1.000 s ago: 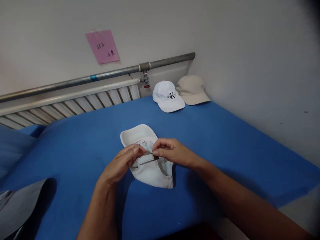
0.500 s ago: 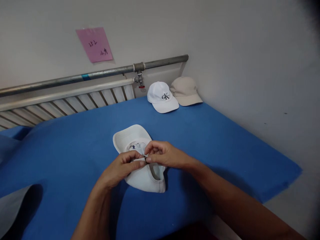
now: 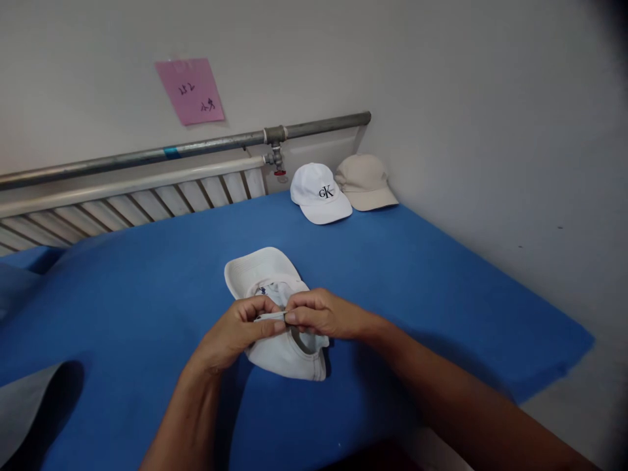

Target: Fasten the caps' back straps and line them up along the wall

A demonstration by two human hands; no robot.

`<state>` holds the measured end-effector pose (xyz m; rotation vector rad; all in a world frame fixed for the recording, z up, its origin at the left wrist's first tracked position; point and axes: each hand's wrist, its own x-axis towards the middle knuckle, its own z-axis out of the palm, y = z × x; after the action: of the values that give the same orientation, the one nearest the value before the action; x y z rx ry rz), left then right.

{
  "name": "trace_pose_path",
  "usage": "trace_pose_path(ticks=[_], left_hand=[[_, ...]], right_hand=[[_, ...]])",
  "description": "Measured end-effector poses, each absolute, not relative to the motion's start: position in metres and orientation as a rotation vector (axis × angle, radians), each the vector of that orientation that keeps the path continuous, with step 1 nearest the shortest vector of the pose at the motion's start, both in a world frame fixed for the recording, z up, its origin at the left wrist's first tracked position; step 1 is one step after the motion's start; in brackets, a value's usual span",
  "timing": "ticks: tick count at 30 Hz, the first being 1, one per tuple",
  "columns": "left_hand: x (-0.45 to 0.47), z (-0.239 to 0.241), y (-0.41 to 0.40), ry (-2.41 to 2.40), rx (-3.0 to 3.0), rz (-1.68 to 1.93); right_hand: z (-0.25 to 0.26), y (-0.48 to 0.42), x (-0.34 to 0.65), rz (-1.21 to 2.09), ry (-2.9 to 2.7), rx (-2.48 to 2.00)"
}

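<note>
A white baseball cap (image 3: pixel 289 356) lies on the blue surface with its brim pointing up and to the left and its inside partly showing. My left hand (image 3: pixel 245 327) pinches the cap's back strap between thumb and fingers. Close against it, my right hand (image 3: pixel 324 314) pinches the same strap, fingertips almost meeting those of the left. The strap's fastening is mostly hidden by the fingers. Dark print shows inside the cap.
Against the wall at the back stand a white cap (image 3: pixel 318 190) with dark letters and a beige cap (image 3: pixel 366 180). A radiator (image 3: pixel 196 190) and a metal pipe (image 3: pixel 216 144) run along the wall below a pink note (image 3: pixel 191 91). Grey material (image 3: pixel 24 409) lies at the lower left.
My right hand's raised fingers have closed down onto the strap, and the hand sits slightly lower. A light strip of strap now shows between the left thumb and fingers.
</note>
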<state>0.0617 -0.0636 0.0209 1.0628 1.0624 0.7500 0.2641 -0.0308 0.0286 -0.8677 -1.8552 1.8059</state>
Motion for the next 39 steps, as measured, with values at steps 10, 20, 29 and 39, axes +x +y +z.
trace_pose_path(ticks=[10, 20, 29, 39], left_hand=[[0.062, 0.026, -0.066, 1.103, 1.104, 0.749], [0.061, 0.03, -0.066, 1.14, 1.192, 0.709], [0.065, 0.033, -0.067, 1.205, 1.287, 0.716], [0.061, 0.034, -0.067, 1.155, 1.274, 0.711]], right_hand=[[0.022, -0.039, 0.26, 1.601, -1.894, -0.872], [0.017, -0.044, 0.254, 1.426, -1.917, -0.881], [0.008, -0.048, 0.247, 1.206, -1.915, -0.871], [0.009, -0.046, 0.245, 1.449, -1.696, -0.941]])
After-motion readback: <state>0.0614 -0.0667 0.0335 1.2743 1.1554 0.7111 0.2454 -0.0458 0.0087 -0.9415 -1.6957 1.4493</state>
